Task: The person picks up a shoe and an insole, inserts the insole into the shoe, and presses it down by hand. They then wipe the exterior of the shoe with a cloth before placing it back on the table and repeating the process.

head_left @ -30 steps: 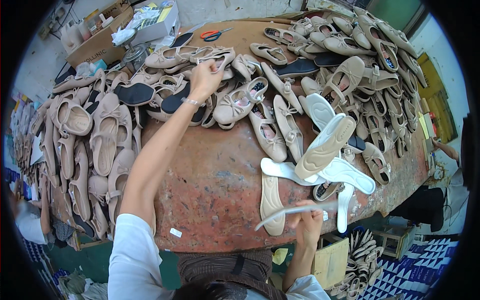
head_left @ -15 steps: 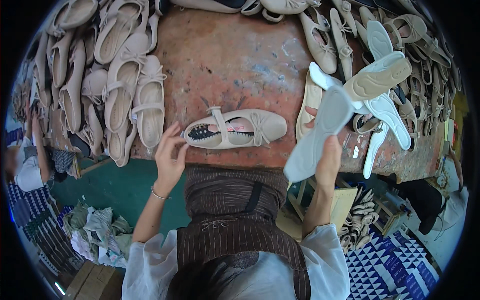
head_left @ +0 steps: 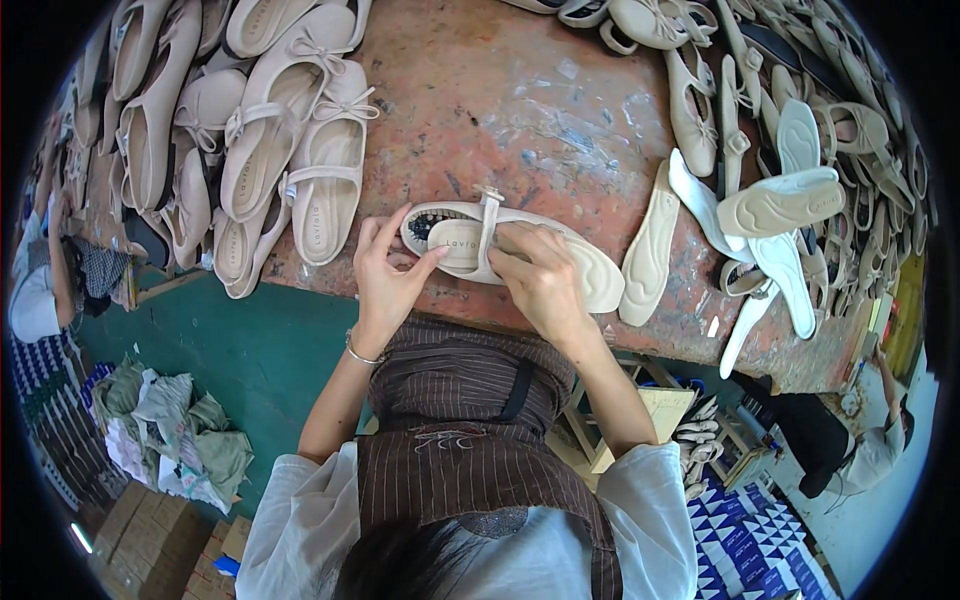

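A beige strap shoe lies sideways on the table in front of me, heel to the left, its inside lining showing dark at the heel. A beige insole runs under the strap. Its heel end lies in the shoe opening, while its wider forefoot end sticks out on the near right side. My left hand closes round the shoe's heel, thumb at the insole's heel end. Bent over the insole just right of the strap, my right hand grips it and partly hides the shoe's toe.
Another beige insole lies right of the shoe. Beyond it sits a pile of white-backed insoles. Beige shoes crowd the table's left side, and more shoes heap up on the right. Other people work at both sides.
The insole in my right hand has moved left from the table's right side, turned beige side up, and entered the shoe under the strap. My left hand has closed on the heel.
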### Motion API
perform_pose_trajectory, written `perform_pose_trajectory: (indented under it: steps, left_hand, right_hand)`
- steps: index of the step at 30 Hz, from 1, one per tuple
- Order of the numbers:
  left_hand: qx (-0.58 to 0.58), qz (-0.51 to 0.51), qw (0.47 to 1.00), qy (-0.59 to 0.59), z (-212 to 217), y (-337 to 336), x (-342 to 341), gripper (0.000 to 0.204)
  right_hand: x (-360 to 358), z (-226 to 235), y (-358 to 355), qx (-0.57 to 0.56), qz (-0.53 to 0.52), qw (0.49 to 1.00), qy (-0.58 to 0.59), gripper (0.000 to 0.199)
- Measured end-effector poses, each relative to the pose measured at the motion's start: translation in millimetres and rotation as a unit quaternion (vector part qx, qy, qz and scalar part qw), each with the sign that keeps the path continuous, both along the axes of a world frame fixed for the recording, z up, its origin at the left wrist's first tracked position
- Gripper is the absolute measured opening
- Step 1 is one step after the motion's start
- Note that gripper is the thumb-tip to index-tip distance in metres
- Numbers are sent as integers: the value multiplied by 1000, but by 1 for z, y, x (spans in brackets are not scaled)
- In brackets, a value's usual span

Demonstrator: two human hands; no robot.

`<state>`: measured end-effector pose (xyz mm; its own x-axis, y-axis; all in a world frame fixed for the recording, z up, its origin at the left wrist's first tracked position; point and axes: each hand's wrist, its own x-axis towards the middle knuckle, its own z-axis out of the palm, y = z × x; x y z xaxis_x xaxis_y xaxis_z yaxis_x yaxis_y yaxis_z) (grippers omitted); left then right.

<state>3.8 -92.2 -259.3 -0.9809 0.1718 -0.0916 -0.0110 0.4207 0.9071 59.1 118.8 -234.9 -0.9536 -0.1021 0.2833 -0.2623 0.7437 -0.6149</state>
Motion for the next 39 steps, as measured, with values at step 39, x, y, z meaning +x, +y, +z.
perform_pose_trajectory:
  steps: [39]
  left_hand:
    - [-113, -112, 987, -28, 14, 14, 39, 15]
  right_hand:
    - [-25, 20, 15, 250, -321, 913, 30, 52]
